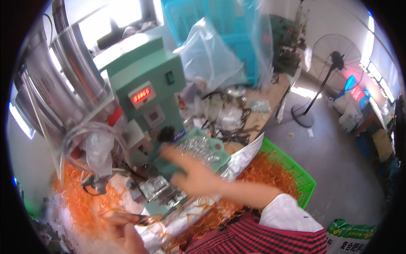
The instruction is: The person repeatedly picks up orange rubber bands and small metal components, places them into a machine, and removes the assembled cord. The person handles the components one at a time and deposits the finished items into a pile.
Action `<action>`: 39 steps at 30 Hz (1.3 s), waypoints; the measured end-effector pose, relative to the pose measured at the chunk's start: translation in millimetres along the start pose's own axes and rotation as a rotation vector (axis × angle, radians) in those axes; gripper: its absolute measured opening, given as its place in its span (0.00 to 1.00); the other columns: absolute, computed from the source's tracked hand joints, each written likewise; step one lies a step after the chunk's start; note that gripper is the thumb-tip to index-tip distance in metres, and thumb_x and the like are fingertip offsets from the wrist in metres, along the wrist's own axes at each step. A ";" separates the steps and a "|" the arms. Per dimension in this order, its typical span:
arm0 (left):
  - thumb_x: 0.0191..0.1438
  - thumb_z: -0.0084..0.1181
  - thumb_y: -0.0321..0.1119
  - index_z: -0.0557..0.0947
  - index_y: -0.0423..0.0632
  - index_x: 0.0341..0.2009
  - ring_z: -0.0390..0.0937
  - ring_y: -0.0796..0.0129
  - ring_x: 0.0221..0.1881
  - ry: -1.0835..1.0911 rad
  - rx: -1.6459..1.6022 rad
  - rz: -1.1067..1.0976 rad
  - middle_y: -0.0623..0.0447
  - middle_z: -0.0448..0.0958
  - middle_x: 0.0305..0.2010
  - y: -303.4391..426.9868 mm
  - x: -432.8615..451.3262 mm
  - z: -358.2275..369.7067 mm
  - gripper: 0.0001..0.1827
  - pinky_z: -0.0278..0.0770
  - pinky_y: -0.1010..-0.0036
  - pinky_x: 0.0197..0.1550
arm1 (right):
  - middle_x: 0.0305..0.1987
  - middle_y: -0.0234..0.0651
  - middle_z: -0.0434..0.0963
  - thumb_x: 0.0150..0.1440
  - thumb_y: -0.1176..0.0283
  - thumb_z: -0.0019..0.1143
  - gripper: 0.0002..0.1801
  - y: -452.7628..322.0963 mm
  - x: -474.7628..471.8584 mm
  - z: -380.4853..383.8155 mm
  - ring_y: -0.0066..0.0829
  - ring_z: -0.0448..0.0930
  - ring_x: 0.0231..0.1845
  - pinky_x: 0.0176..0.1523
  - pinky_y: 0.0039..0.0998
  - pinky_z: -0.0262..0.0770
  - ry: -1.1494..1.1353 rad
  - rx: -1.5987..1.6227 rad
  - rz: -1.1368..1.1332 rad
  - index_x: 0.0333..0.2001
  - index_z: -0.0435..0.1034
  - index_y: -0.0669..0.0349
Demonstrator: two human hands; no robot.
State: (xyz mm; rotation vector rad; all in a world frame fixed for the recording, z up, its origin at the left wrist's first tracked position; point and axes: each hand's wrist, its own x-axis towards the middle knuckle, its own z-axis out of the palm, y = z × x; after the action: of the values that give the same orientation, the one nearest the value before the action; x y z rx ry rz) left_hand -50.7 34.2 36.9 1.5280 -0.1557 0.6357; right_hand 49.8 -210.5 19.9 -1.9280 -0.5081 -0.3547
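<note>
My right hand [193,176], blurred, reaches over the green metal tray [222,160] full of small shiny metal parts [198,147]. Its index finger stretches toward a black knob [166,134] on the green bench machine [149,76]; whether it touches anything there is unclear. The thumb stands apart and nothing shows in this hand. Lower left, my left hand [123,230] pinches an orange plastic loop [153,219], with a small dark piece at the fingertips that I cannot identify. Between the hands lies the machine's foil-covered work block [155,188].
Orange loops lie heaped [92,206] on the left. More fill a green plastic basket [306,187] at right. A clear hose [95,125] and steel cylinders [50,79] flank the machine. Blue crates [250,47] and a pedestal fan [336,60] stand behind.
</note>
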 end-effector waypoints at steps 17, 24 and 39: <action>0.58 0.50 0.15 0.73 0.40 0.44 0.82 0.63 0.39 0.140 0.118 -0.130 0.43 0.82 0.37 -20.0 -55.7 -27.2 0.11 0.82 0.67 0.47 | 0.47 0.37 0.81 0.61 0.81 0.54 0.10 131.1 -25.6 -54.7 0.32 0.80 0.52 0.58 0.29 0.71 0.539 -0.029 0.239 0.44 0.79 0.64; 0.64 0.50 0.19 0.73 0.39 0.49 0.81 0.60 0.46 0.320 0.025 -0.163 0.43 0.80 0.44 -35.8 -58.5 -29.4 0.09 0.83 0.63 0.51 | 0.42 0.30 0.80 0.66 0.80 0.51 0.07 132.3 -35.3 -59.1 0.19 0.79 0.42 0.44 0.19 0.73 0.666 0.045 0.131 0.42 0.78 0.65; 0.62 0.52 0.18 0.75 0.37 0.42 0.84 0.62 0.41 0.315 0.093 -0.146 0.43 0.83 0.39 -25.4 -67.7 -17.2 0.04 0.84 0.67 0.45 | 0.38 0.39 0.79 0.51 0.78 0.67 0.14 106.0 -79.7 -34.5 0.41 0.79 0.44 0.50 0.35 0.74 0.307 -0.575 -0.040 0.44 0.78 0.61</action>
State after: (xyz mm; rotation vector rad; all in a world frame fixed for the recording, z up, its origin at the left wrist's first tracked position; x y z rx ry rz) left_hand -99.9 33.3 -18.8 1.4918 0.2255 0.7656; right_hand 33.5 -294.0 -87.6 -2.3536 -0.2535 -0.8835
